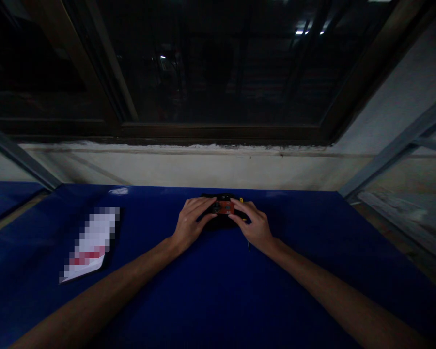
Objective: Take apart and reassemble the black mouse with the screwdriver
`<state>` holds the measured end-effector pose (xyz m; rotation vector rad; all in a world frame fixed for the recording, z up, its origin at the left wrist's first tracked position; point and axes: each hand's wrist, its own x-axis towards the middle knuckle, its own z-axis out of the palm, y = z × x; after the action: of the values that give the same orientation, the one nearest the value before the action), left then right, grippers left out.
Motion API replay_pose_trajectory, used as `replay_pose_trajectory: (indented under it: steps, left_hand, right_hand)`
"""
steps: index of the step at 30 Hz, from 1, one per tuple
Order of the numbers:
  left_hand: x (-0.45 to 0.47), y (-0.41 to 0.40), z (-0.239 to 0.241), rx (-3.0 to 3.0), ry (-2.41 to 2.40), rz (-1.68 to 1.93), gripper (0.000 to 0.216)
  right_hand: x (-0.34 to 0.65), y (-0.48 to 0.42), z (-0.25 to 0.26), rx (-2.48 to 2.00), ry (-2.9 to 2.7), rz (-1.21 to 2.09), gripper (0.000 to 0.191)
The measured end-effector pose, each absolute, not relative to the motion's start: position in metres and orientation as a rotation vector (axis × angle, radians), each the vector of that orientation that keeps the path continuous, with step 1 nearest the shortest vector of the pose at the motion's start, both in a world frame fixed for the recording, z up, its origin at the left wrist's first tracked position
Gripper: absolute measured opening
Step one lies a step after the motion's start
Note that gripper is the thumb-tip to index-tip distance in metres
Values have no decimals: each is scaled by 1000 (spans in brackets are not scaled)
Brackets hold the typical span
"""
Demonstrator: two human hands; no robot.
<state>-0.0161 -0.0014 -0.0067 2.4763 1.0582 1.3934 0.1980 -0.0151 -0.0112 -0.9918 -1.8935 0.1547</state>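
A small red and black device lies on the blue table near its far edge, in dim light. My left hand rests on its left side, fingers curled over the top and touching it. My right hand covers its right side the same way, fingertips on the red part. Both hands grip the device between them. A thin dark rod or tool shows just under my right wrist; a small yellow bit peeks out behind the device.
A white sheet with red print lies on the table at the left. Beyond the table are a pale wall ledge and a dark window. Grey metal frame bars slant at both sides.
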Motion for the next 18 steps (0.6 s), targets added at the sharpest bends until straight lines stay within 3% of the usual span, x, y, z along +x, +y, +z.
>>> replay_pose_trajectory:
  steps: [7,13,18]
  left_hand:
    - [-16,-1,-6,2432,1084,1328,37]
    - [-16,-2,-5,2433,1073,1276,49]
    - [-16,-2,-5,2412,1097,1304,36]
  right_hand:
    - [199,-14,-7,-993,-1895,238,17]
    - [197,-16,2,-1109,-1904,387,32]
    - [196,-17,4,-1072,-1938,446,33]
